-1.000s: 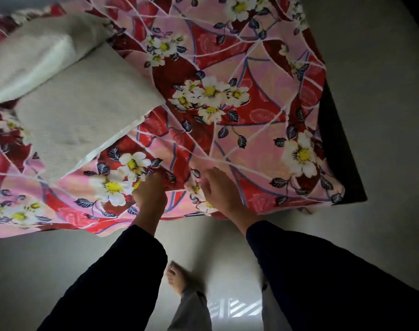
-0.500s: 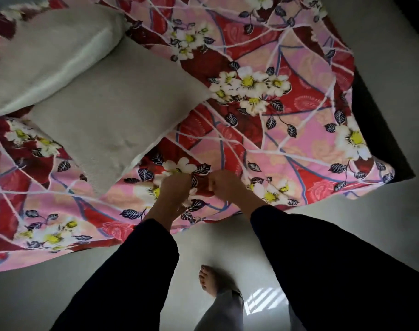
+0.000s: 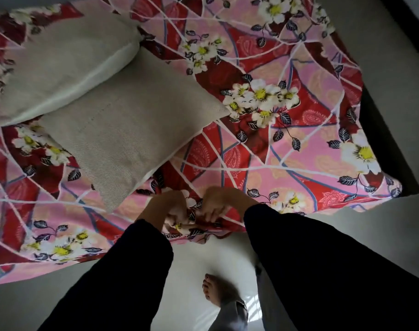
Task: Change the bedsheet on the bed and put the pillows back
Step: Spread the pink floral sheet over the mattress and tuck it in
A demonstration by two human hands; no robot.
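Fingers of the left hand [image 3: 166, 208] curl round a gathered fold of the bedsheet [image 3: 277, 154] at its near edge. The right hand [image 3: 220, 199], just beside it, pinches the same bunched fold, so both hands are grasping cloth. Dark sleeves [image 3: 323, 259] cover both arms to the wrists. The pink and red sheet, printed with white flowers, lies spread over the bed [image 3: 392, 149], whose dark corner shows bare at the right. The sheet's near edge hangs towards the pale floor [image 3: 48, 299]. Two grey pillows lie on the sheet to the left: the nearer pillow [image 3: 122, 139] points a corner towards the hands, and the farther pillow [image 3: 60, 68] overlaps it. A bare foot [image 3: 214, 292] stands on the floor below.
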